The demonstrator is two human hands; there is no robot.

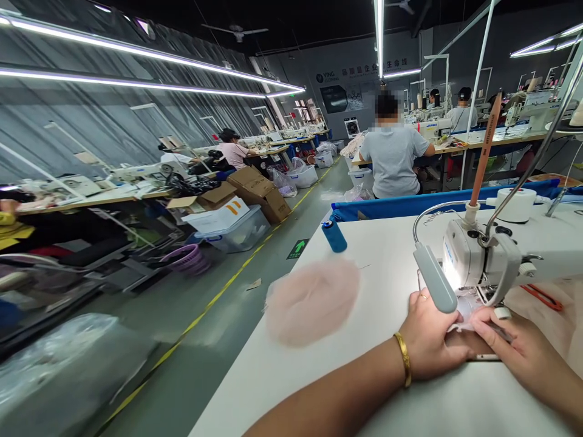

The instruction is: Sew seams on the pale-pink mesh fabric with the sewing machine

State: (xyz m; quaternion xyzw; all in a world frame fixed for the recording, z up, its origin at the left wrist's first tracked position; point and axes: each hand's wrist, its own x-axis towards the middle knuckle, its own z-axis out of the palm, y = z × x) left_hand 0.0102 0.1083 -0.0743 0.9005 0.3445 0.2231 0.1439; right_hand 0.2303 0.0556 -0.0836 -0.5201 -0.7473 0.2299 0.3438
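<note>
My left hand (pixel 435 334), with a gold bracelet, lies beside the sewing machine needle area. Its fingertips are partly hidden behind a grey lamp (pixel 435 278), and its fingers are closed on a pale sheer fabric (pixel 465 308). My right hand (pixel 512 343) pinches the same fabric from the right, close to the presser foot. Over both hands stands the white sewing machine (pixel 469 252), with a brown pencil (pixel 487 145) upright on top. To the right, orange-handled thread snips (pixel 542 297) rest on more sheer pink fabric (pixel 562 315).
A heap of sheer pink fabric (pixel 314 303) lies on the white table (pixel 364 388), with a blue thread cone (pixel 334 235) behind it. Blue cloth (pixel 401 207) hangs along the far edge. Left is an aisle with boxes (pixel 257 188); a co-worker (pixel 392 155) sits ahead.
</note>
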